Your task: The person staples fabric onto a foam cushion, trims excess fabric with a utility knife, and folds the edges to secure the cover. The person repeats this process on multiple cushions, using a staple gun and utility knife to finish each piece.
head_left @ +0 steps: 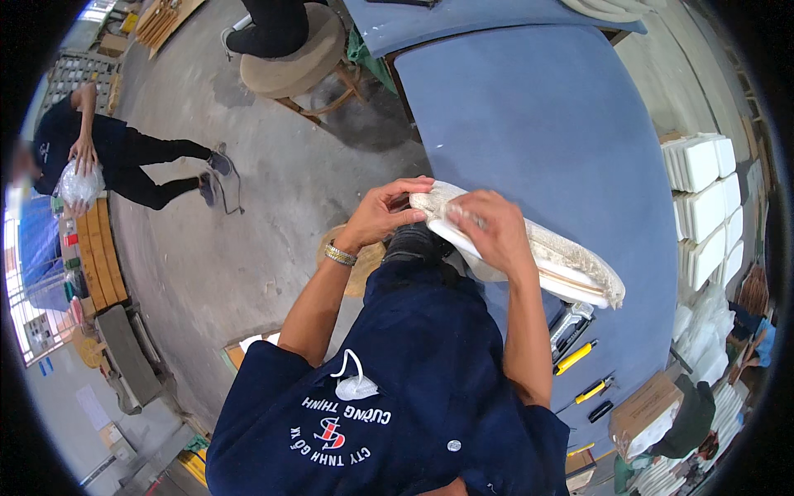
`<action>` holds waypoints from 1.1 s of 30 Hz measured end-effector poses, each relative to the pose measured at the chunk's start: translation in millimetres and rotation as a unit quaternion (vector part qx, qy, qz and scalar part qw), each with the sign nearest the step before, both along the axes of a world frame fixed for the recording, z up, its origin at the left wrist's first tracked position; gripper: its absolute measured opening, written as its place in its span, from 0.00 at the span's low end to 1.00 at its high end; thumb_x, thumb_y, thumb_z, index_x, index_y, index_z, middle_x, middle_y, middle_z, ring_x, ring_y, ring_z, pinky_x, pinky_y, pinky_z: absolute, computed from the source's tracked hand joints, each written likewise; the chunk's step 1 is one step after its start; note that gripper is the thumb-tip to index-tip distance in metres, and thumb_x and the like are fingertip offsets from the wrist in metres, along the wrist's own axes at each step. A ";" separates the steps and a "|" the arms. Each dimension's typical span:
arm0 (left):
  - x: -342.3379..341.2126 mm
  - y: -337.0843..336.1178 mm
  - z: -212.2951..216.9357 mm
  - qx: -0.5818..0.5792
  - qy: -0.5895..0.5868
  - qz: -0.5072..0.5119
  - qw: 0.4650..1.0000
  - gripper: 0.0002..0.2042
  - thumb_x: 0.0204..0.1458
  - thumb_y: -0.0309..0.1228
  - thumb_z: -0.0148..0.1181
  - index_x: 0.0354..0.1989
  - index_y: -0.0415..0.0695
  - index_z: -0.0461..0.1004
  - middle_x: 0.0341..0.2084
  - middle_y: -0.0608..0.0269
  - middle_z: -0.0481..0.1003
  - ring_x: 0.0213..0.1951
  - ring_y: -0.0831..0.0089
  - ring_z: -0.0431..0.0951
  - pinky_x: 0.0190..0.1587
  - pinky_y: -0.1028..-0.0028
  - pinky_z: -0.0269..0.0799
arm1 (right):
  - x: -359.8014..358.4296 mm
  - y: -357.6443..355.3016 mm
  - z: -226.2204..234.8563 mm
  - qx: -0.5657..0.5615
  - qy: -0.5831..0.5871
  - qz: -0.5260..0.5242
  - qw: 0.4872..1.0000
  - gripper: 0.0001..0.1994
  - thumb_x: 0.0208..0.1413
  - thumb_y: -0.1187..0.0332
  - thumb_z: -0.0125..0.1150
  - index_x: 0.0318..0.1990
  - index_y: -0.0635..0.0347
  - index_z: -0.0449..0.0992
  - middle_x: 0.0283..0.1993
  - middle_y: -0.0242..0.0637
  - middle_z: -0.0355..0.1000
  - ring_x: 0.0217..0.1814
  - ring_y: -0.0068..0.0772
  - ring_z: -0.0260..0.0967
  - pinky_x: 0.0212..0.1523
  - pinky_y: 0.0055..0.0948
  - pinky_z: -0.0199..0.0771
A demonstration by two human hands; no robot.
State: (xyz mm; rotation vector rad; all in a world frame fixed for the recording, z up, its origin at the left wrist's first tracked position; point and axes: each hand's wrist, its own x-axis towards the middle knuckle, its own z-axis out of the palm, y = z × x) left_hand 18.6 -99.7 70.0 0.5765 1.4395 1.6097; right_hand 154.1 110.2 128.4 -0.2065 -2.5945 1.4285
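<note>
A long, curved padded piece (571, 252) with cream, textured fabric and a smooth white side lies slanting over the near edge of the blue-topped table (529, 107). My left hand (387, 213) grips its left end, thumb below and fingers above. Close beside that, my right hand (495, 230) is closed over the fabric, fingers bent and pinched together, slightly blurred. What sits between those fingers is hidden. At the far right end of the piece, the fabric edge looks loose and frayed.
Right of my right forearm lie a metal staple gun (571, 324), a yellow-handled tool (576, 357) and yellow-handled pliers (594, 390). White padded panels (707, 207) are stacked beyond the table. Another person (124, 149) at left carries a clear plastic bundle. A round stool (296, 62) stands behind.
</note>
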 end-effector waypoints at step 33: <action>-13.2 71.0 10.6 -0.115 0.174 0.041 0.977 0.24 0.67 0.42 0.58 0.68 0.46 0.70 0.57 0.62 0.75 0.56 0.75 0.74 0.60 0.67 0.72 | 189.6 49.4 37.6 -0.003 0.044 -0.439 0.897 0.07 0.63 0.75 0.62 0.46 0.65 0.82 0.45 0.40 0.80 0.49 0.31 0.75 0.55 0.30 0.72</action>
